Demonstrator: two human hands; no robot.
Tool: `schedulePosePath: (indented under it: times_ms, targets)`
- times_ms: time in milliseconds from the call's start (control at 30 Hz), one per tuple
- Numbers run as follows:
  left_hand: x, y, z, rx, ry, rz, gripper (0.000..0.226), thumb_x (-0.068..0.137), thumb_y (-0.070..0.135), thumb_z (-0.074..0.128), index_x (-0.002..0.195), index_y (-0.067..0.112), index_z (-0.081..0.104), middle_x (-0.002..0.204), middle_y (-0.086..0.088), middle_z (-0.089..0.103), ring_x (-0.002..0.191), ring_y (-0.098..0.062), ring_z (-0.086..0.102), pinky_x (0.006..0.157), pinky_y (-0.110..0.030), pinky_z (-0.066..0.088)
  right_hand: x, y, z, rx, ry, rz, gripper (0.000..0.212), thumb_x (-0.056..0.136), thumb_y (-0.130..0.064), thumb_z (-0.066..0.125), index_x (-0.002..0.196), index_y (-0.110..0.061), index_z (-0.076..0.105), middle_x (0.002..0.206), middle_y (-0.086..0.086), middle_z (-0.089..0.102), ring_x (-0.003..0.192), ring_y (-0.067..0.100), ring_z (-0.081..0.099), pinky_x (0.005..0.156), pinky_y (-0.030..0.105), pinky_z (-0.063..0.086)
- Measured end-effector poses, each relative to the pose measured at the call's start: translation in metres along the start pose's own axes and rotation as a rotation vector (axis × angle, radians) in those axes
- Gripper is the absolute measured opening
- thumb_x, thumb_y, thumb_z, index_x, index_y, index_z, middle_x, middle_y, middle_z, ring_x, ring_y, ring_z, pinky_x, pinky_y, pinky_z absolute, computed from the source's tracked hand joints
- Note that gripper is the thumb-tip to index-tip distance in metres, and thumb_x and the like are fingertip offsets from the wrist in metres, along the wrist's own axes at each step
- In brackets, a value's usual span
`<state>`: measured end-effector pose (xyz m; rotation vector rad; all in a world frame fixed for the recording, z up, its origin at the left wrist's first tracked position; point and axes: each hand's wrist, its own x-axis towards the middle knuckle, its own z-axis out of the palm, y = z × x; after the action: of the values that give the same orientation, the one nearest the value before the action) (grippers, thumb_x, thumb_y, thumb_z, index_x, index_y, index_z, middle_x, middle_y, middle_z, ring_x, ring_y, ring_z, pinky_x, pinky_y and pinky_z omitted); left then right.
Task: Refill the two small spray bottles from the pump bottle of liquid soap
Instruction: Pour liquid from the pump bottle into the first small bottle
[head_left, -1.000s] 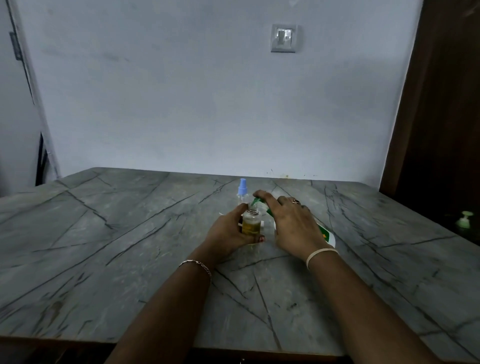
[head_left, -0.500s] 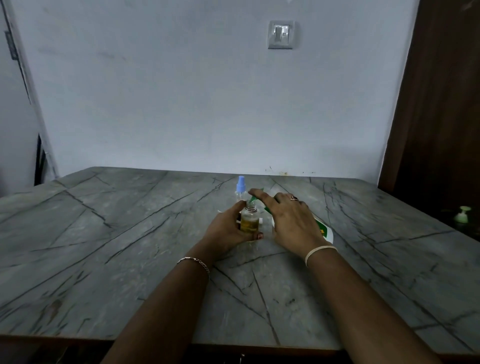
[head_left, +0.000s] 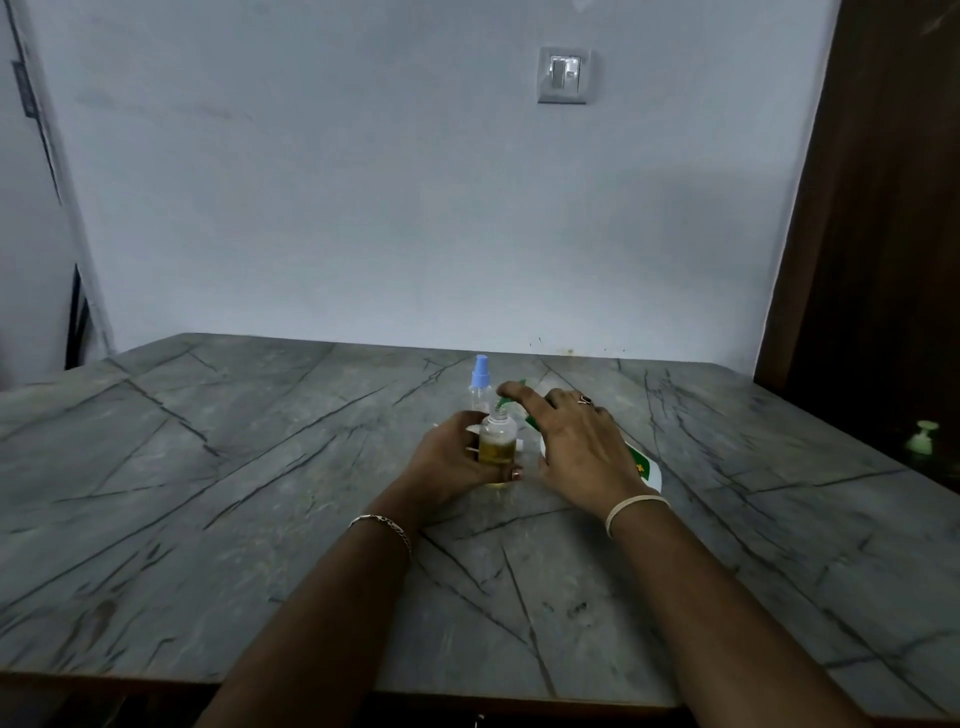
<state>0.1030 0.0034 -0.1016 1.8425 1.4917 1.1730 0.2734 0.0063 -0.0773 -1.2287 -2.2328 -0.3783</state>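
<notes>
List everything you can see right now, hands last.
open spray bottle: one, clear with yellow liquid, table centre, at the pump spout
capped spray bottle: one, clear with blue top, just behind it
pump bottle: one, white and green, beneath the right hand
table: one, grey, veined
wall switch: one, white, on the wall
pump top: one, pale green, far right in shadow
left hand: fingers grip the open spray bottle
right hand: fingers straight over the pump head

Matt veined stone table (head_left: 208, 493)
</notes>
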Motion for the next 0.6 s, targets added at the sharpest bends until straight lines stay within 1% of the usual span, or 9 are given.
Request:
schedulePosePath:
  times_ms: [33,67,133,167,267,400,467,534,600]
  targets:
    - [0.0011,-0.0004,-0.0008,0.023,-0.010,0.000,0.066,0.061,0.025,0.088,0.120,0.017,0.058,0.101,0.005,0.070,0.085,-0.002,0.066,0.076,-0.013,0.051,-0.0010,0.0014,-0.0004,-0.005,-0.002,-0.006,0.082,0.084,-0.017,0.063,0.146,-0.044,0.017,0.112,0.004,0.055,0.110,0.025,0.050,0.094,0.040,0.042]
    - [0.0026,-0.0010,-0.0014,0.057,-0.024,0.000,0.059,0.062,0.028,0.088,0.115,0.019,0.063,0.100,0.005,0.072,0.085,-0.001,0.066,0.080,-0.015,0.052,-0.0017,0.0027,-0.0004,-0.007,-0.003,-0.013,0.083,0.084,-0.016,0.062,0.146,-0.045,0.015,0.110,0.004,0.054,0.109,0.024,0.050,0.093,0.039,0.043]
    - [0.0042,-0.0023,-0.0020,0.084,-0.044,-0.006,0.053,0.061,0.032,0.087,0.109,0.022,0.067,0.100,0.004,0.073,0.090,-0.005,0.068,0.092,-0.027,0.052,-0.0025,0.0041,-0.0018,0.007,-0.008,-0.020,0.082,0.083,-0.017,0.062,0.146,-0.045,0.016,0.108,0.004,0.054,0.108,0.024,0.050,0.092,0.039,0.043]
    - [0.0041,-0.0026,-0.0019,0.080,-0.047,-0.009,0.053,0.061,0.033,0.087,0.109,0.022,0.068,0.100,0.003,0.074,0.092,-0.006,0.068,0.094,-0.029,0.051,-0.0027,0.0038,-0.0029,0.017,-0.009,-0.021,0.081,0.083,-0.017,0.062,0.145,-0.044,0.018,0.107,0.004,0.055,0.108,0.024,0.051,0.091,0.039,0.043]
    - [0.0040,-0.0026,-0.0018,0.083,-0.041,-0.014,0.051,0.063,0.031,0.087,0.109,0.021,0.068,0.101,0.003,0.073,0.091,-0.005,0.067,0.091,-0.023,0.050,-0.0015,0.0005,-0.0027,0.030,0.009,-0.019,0.078,0.080,-0.015,0.064,0.142,-0.042,0.025,0.107,0.004,0.056,0.107,0.025,0.052,0.092,0.040,0.044]
    - [0.0045,-0.0038,-0.0025,0.087,-0.050,-0.021,0.054,0.062,0.032,0.087,0.111,0.021,0.067,0.102,0.004,0.073,0.093,-0.006,0.067,0.095,-0.028,0.050,0.0019,-0.0008,0.0006,-0.001,0.013,-0.005,0.079,0.080,-0.016,0.066,0.141,-0.042,0.023,0.113,0.004,0.056,0.110,0.024,0.051,0.096,0.040,0.045]
    - [0.0034,-0.0030,-0.0023,0.098,-0.045,-0.013,0.054,0.063,0.033,0.086,0.112,0.022,0.066,0.099,0.007,0.072,0.087,-0.001,0.066,0.087,-0.017,0.050,0.0011,0.0003,0.0008,0.009,0.008,-0.011,0.081,0.081,-0.016,0.065,0.143,-0.043,0.021,0.113,0.004,0.055,0.110,0.024,0.051,0.096,0.040,0.044]
    - [0.0010,-0.0006,-0.0020,0.116,-0.035,-0.003,0.053,0.065,0.035,0.085,0.112,0.023,0.065,0.094,0.011,0.070,0.080,0.007,0.062,0.074,-0.003,0.044,-0.0003,0.0027,-0.0013,0.021,-0.016,-0.038,0.084,0.082,-0.016,0.063,0.146,-0.045,0.017,0.110,0.005,0.054,0.108,0.024,0.050,0.093,0.039,0.044]
    - [0.0006,0.0008,-0.0019,0.120,-0.026,0.002,0.050,0.065,0.037,0.084,0.109,0.024,0.065,0.092,0.012,0.069,0.077,0.009,0.060,0.069,-0.002,0.042,-0.0015,0.0058,-0.0038,0.004,-0.031,-0.075,0.089,0.083,-0.015,0.061,0.147,-0.048,0.008,0.105,0.006,0.052,0.105,0.024,0.049,0.090,0.039,0.044]
